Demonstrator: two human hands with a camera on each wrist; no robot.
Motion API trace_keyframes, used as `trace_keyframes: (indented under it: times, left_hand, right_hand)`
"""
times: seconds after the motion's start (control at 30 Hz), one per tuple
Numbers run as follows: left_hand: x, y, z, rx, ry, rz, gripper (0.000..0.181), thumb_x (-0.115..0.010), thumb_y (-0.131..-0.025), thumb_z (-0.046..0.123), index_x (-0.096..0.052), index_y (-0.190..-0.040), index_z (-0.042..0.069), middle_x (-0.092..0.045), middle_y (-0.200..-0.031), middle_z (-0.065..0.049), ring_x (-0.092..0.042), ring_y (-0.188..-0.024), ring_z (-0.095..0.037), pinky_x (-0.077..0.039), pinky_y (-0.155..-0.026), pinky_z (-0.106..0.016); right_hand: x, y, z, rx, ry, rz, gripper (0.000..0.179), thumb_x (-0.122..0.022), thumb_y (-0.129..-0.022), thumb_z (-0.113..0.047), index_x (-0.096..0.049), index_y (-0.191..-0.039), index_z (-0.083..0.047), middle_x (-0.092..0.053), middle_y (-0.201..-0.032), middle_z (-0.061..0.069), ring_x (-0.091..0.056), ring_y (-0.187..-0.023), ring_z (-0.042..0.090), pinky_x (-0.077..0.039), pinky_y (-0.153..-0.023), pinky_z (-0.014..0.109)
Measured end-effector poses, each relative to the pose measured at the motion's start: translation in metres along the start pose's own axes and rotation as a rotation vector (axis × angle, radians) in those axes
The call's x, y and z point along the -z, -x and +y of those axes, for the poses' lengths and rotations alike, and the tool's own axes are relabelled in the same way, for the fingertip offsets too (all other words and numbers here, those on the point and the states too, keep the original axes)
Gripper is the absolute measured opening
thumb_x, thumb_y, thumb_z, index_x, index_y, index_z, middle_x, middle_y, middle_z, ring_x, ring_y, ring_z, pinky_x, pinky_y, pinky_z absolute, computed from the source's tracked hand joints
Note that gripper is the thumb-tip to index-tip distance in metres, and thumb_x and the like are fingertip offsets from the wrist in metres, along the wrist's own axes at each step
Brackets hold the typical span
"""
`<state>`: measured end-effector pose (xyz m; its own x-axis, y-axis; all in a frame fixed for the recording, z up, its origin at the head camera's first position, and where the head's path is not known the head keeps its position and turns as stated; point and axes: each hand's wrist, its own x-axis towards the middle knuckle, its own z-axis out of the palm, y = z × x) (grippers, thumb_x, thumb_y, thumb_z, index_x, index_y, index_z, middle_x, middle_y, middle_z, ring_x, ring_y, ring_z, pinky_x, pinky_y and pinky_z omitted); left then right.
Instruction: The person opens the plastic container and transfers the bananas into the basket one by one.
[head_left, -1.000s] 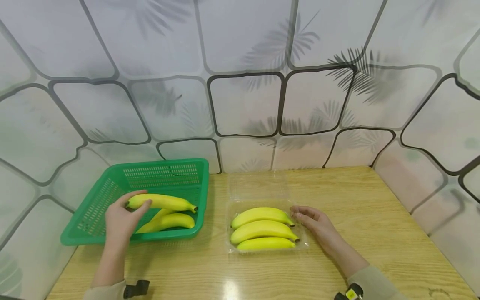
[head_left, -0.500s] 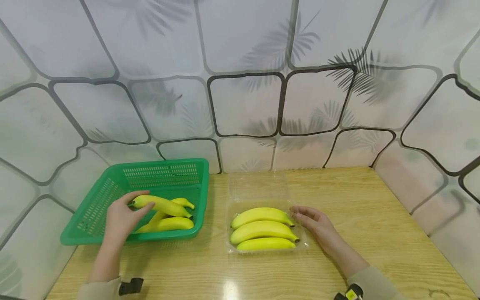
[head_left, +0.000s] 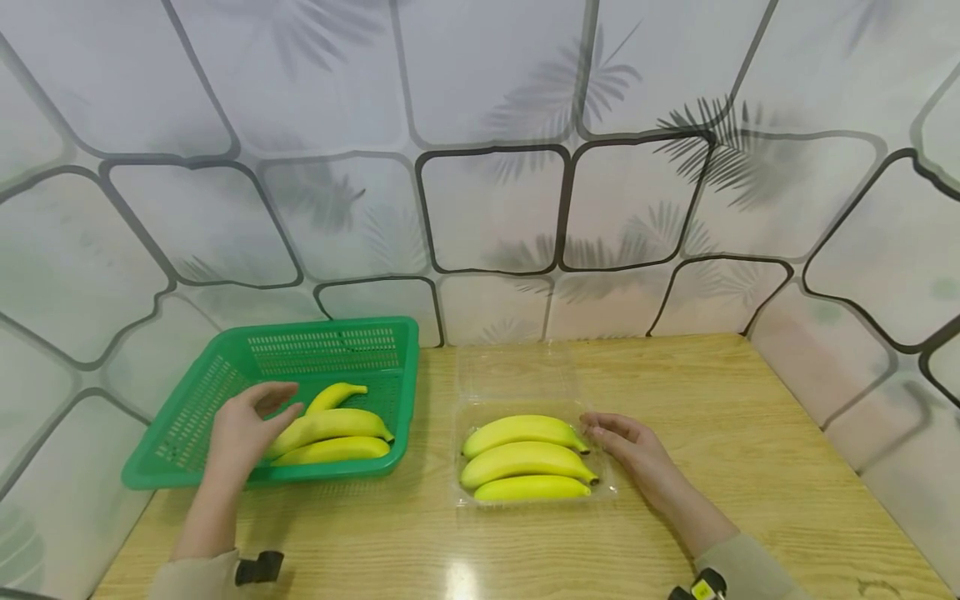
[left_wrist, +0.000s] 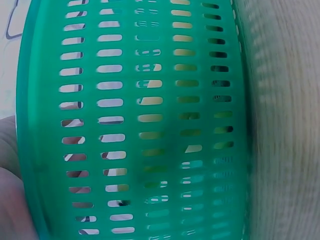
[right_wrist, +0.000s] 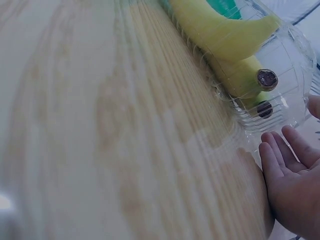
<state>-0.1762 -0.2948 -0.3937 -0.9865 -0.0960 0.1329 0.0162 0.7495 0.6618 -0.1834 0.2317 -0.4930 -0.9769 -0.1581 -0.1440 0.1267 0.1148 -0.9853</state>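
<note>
My left hand is over the left side of the green plastic basket, thumb and fingers apart with nothing held. Just beside its fingertips lie yellow bananas inside the basket; the hand hides part of them. To the right, three bananas lie side by side in a clear plastic clamshell container. Near that container's right back corner, my right hand touches the edge with its fingertips. Seen from the right wrist, the fingers look fairly straight against the container's end.
The container's clear lid is folded back toward the patterned wall. Basket and container stand on a wood-grain table, with a gap between them. In the left wrist view, the slotted basket wall fills most of the frame.
My left hand has lowered a banana into the basket and let go; it now lies above the front banana, with another behind it. My right hand and the container stay put.
</note>
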Motion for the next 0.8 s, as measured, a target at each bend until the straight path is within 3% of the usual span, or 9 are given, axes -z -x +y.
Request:
trace_keyframes:
  times: [0.2,0.3,0.4,0.5,0.57,0.8]
  left_hand:
    - [-0.002,0.001,-0.001,-0.007,-0.006,0.011,0.04,-0.069,-0.104,0.018,-0.065,-0.139,-0.003,-0.067,-0.138,-0.029,-0.066,-0.125,-0.05,-0.056,-0.103,-0.062]
    - [-0.003,0.002,0.0,-0.032,-0.008,0.048,0.035,-0.067,-0.106,0.018,-0.069,-0.135,-0.001,-0.071,-0.133,-0.027,-0.069,-0.119,-0.046,-0.059,-0.098,-0.059]
    - [-0.004,0.002,0.002,-0.051,-0.023,0.094,0.031,-0.066,-0.107,0.021,-0.073,-0.131,0.002,-0.075,-0.127,-0.023,-0.073,-0.105,-0.017,-0.064,-0.092,-0.046]
    - [-0.005,0.0,0.004,-0.061,-0.035,0.127,0.029,-0.066,-0.106,0.023,-0.076,-0.127,0.004,-0.077,-0.122,-0.021,-0.056,-0.091,0.018,-0.063,-0.082,-0.028]
    - [-0.005,-0.001,0.006,-0.064,-0.033,0.134,0.029,-0.067,-0.106,0.024,-0.076,-0.125,0.004,-0.078,-0.12,-0.021,-0.043,-0.085,0.028,-0.059,-0.077,-0.021]
    - [-0.008,-0.003,0.017,-0.057,0.009,0.121,0.029,-0.067,-0.106,0.026,-0.077,-0.124,0.005,-0.078,-0.119,-0.02,-0.045,-0.083,0.026,-0.052,-0.074,-0.016]
  right_hand:
    - [-0.001,0.001,-0.001,-0.001,-0.003,0.003,0.054,-0.061,-0.109,-0.024,-0.051,-0.15,0.01,-0.054,-0.156,0.026,-0.062,-0.116,-0.01,-0.049,-0.101,0.007]
    - [-0.001,0.0,-0.001,-0.004,-0.001,0.005,0.054,-0.061,-0.109,-0.023,-0.05,-0.15,0.01,-0.054,-0.156,0.026,-0.062,-0.116,-0.01,-0.048,-0.101,0.006]
    - [-0.001,0.0,-0.001,0.004,0.002,0.002,0.054,-0.06,-0.109,-0.023,-0.05,-0.151,0.01,-0.054,-0.156,0.027,-0.061,-0.116,-0.011,-0.048,-0.101,0.006]
    - [-0.001,0.0,-0.001,0.011,0.002,-0.003,0.054,-0.06,-0.11,-0.022,-0.049,-0.151,0.011,-0.053,-0.156,0.027,-0.061,-0.116,-0.011,-0.048,-0.101,0.006]
    - [-0.001,0.0,0.0,0.014,0.003,-0.005,0.053,-0.059,-0.11,-0.022,-0.049,-0.151,0.01,-0.053,-0.156,0.027,-0.061,-0.117,-0.011,-0.048,-0.101,0.006]
    - [-0.001,0.0,0.0,0.017,0.001,-0.011,0.053,-0.058,-0.11,-0.021,-0.049,-0.151,0.011,-0.053,-0.156,0.027,-0.061,-0.117,-0.011,-0.048,-0.101,0.007]
